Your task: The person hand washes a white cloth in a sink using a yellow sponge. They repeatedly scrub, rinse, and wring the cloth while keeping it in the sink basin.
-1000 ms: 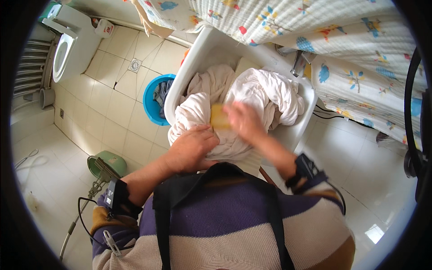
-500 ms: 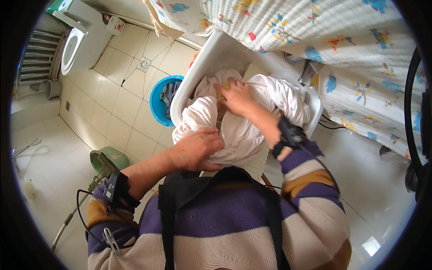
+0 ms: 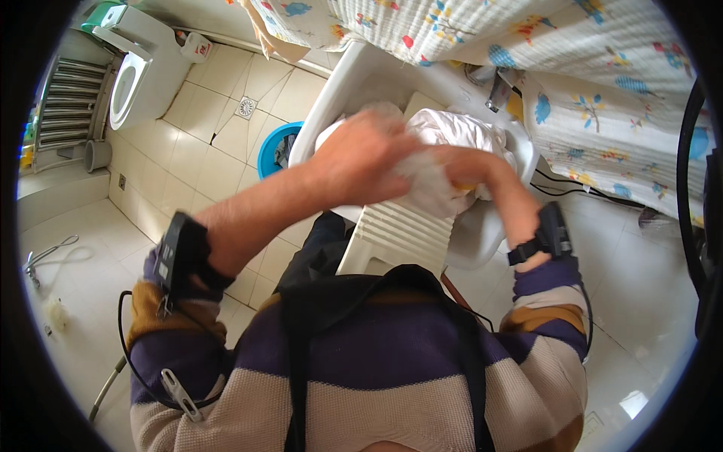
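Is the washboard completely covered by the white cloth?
No, the lower part of the washboard lies bare, with its ridges showing between the white cloth and the person's body.

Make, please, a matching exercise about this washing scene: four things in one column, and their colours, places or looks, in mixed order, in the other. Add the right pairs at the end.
Things:
1. washboard
2. cloth
3. bowl
4. curtain

Descriptions:
A. blue, standing to the left of the tub
B. white, covered with coloured pictures
C. pale, with a row of ridges
D. plain white, bunched up inside the tub

Right pairs: 1-C, 2-D, 3-A, 4-B
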`<action>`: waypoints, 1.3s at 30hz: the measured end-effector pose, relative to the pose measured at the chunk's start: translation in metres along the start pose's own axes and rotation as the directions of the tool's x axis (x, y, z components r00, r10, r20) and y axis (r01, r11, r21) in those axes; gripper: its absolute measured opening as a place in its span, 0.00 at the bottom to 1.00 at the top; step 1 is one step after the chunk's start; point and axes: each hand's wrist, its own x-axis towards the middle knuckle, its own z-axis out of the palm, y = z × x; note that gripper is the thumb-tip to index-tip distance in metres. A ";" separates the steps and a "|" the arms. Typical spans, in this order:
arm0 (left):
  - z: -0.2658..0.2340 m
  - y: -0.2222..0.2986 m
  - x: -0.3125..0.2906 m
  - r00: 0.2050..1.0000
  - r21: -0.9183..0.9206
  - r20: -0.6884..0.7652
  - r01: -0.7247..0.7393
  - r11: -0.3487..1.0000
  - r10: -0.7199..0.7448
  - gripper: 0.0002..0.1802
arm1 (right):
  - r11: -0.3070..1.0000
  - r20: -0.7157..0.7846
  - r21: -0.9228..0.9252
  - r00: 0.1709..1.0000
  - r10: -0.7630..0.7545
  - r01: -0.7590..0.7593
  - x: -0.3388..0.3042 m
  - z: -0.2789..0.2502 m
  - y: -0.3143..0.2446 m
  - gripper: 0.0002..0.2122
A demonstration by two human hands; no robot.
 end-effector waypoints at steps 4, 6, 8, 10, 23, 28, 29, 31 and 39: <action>0.011 0.058 0.077 0.893 0.027 -0.254 -0.376 0.926 0.371 0.22 | 0.961 -0.141 0.008 0.951 0.275 -0.277 -0.130 -0.014 0.019 0.24; 0.039 0.098 0.097 0.783 0.004 -0.343 -0.551 0.834 0.519 0.26 | 0.900 -0.169 0.017 0.886 0.432 -0.436 -0.194 0.000 0.029 0.23; 0.072 0.125 0.094 0.753 0.020 -0.288 -0.613 0.790 0.592 0.27 | 0.826 -0.155 0.010 0.815 0.559 -0.564 -0.231 0.033 0.035 0.23; 0.099 0.114 0.074 0.788 -0.093 -0.195 -0.608 0.788 0.585 0.28 | 0.778 -0.151 -0.038 0.773 0.616 -0.627 -0.234 0.076 0.034 0.23; 0.125 -0.078 -0.046 0.228 -0.445 0.471 0.895 -0.007 -0.852 0.39 | 0.940 -0.314 0.158 0.887 0.339 -0.303 -0.165 0.116 0.017 0.24; 0.154 -0.067 -0.039 0.169 -0.381 0.667 0.915 -0.136 -0.726 0.52 | 0.713 -0.545 0.691 0.565 0.620 -0.116 -0.123 0.129 0.034 0.20; 0.154 -0.056 -0.045 0.355 -0.369 0.420 0.907 0.200 -0.835 0.49 | 0.779 -0.581 0.589 0.557 0.593 -0.216 -0.115 0.132 0.035 0.17; 0.148 -0.035 -0.054 0.707 -0.033 -0.085 0.703 0.711 -0.702 0.43 | 0.847 -0.603 0.388 0.595 0.531 -0.363 -0.106 0.134 0.031 0.16; 0.139 -0.001 -0.013 0.435 -0.688 0.684 0.652 -0.318 -0.586 0.43 | 0.803 -0.352 0.585 0.928 0.124 0.115 -0.112 0.136 -0.023 0.14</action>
